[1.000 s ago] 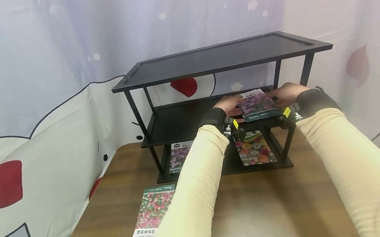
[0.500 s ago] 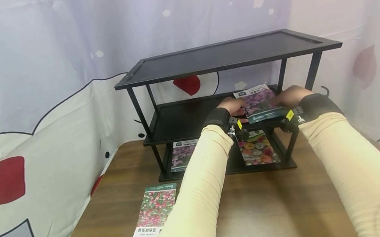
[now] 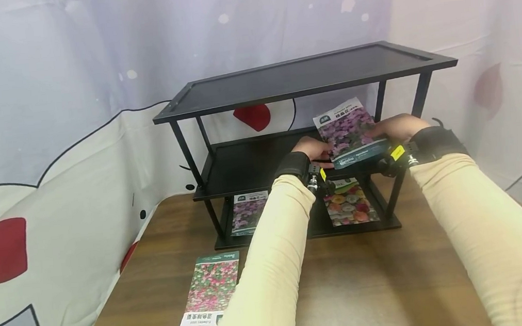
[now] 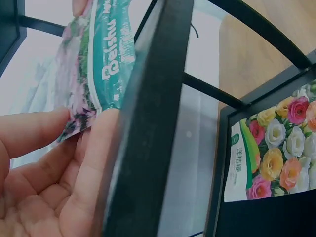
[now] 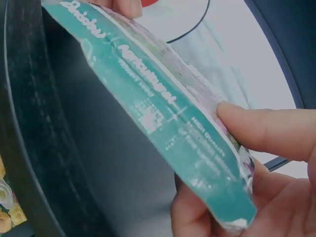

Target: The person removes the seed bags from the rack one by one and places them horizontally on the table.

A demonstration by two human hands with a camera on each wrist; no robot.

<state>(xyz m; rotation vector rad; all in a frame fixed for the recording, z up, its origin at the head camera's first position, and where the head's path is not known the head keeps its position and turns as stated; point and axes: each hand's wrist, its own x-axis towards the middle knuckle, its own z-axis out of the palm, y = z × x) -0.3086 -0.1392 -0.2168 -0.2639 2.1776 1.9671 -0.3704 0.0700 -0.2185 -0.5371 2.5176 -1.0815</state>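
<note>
A seed packet (image 3: 346, 129) with purple flowers and a teal band is held between both hands over the right part of the rack's middle shelf (image 3: 252, 166). It leans with its white top edge raised, toward the back. My left hand (image 3: 313, 149) pinches its left edge, thumb on the printed face and fingers behind, as the left wrist view shows. At the opposite edge, my right hand (image 3: 400, 127) pinches it likewise between thumb and fingers. In the right wrist view the packet's teal end (image 5: 163, 118) is just above the dark shelf surface.
The black rack's top shelf (image 3: 309, 76) overhangs the hands. On the bottom shelf lie a purple-flower packet (image 3: 249, 213) at left and a multicoloured-flower packet (image 3: 350, 204) at right. A pink-flower packet (image 3: 211, 286) lies on the wooden table (image 3: 337, 291) beside the left forearm.
The held packet's top edge has risen from near the shelf, so the packet now stands steeper and turned slightly. Both hands have stayed at its edges.
</note>
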